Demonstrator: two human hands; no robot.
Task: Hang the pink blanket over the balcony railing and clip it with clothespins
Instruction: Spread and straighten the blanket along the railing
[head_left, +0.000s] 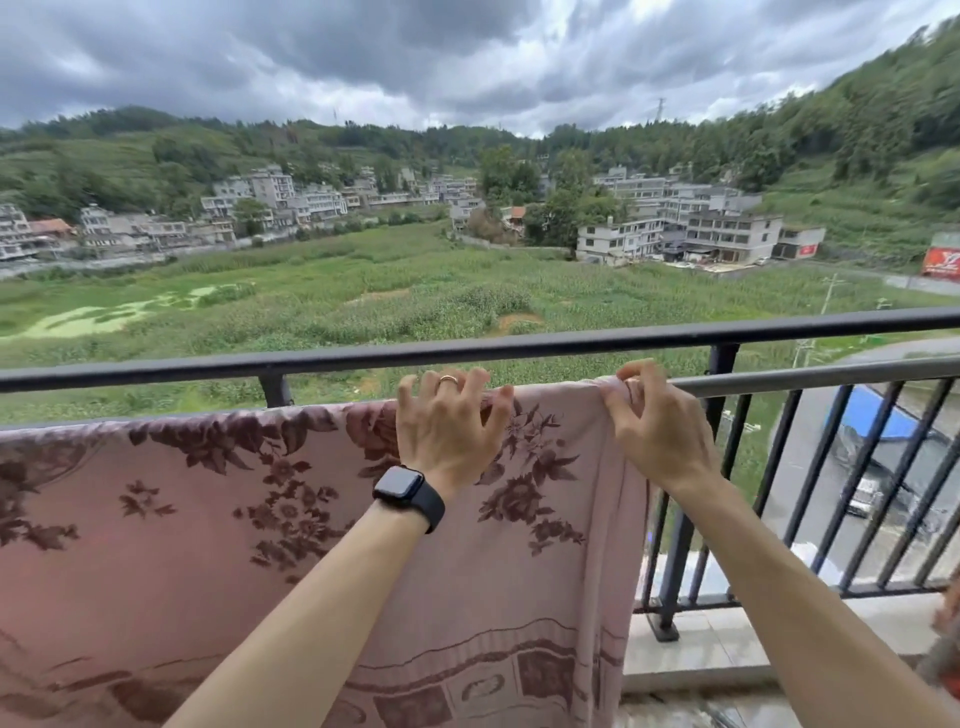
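Found pink blanket (208, 519) draped over lower bar of balcony railing (805, 376), spread from 9 o'clock to just past centre. Gripped its top fold with left hand (447, 431), fingers (448, 387) curled, at centre; pinched its corner with right hand (660, 431), toward 3 o'clock. Held hands apart.

Pink blanket (234, 519): soft woven cloth, matt, slightly plush, with a darker maroon flower pattern that has a faint sheen; creased where it bunches at the right edge. Balcony railing (519, 345): dark painted metal, smooth, dull satin with a pale glare along the top bar; post (724, 358) has the same finish. Watch (400, 488): glossy black glass face on a matt black rubbery band; ring (448, 379): shiny gold-coloured metal; floor ledge (701, 639): pale, matt, stone or concrete, rough-looking.
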